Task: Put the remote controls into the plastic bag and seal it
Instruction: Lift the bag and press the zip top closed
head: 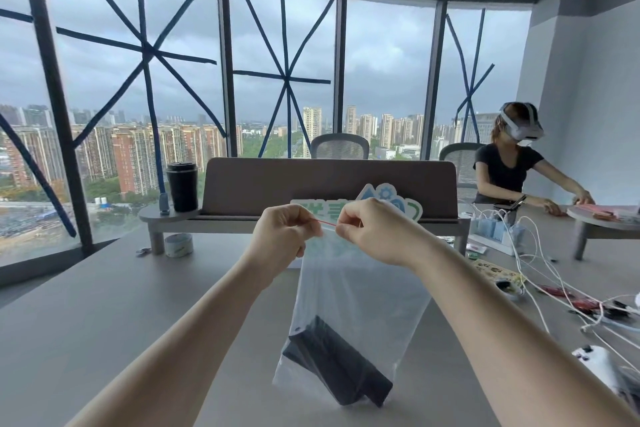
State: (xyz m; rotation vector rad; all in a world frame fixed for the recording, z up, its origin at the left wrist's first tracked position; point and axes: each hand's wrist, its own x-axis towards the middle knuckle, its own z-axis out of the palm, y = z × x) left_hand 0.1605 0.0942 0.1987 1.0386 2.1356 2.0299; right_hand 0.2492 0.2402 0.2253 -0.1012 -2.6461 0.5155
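A clear plastic bag (356,291) hangs upright above the grey table (104,315), held up by its top edge. Black remote controls (332,364) lie slanted inside at the bottom of the bag. My left hand (282,236) pinches the left part of the bag's red zip strip between thumb and fingers. My right hand (374,230) pinches the same strip a short way to the right. A short stretch of red strip shows between the two hands.
A desk shelf (311,215) with a brown back panel stands behind the bag, carrying a black tumbler (182,186). A tape roll (178,245) lies at its left leg. White cables (540,270) and small items spread at right. A person with a headset (509,163) sits far right.
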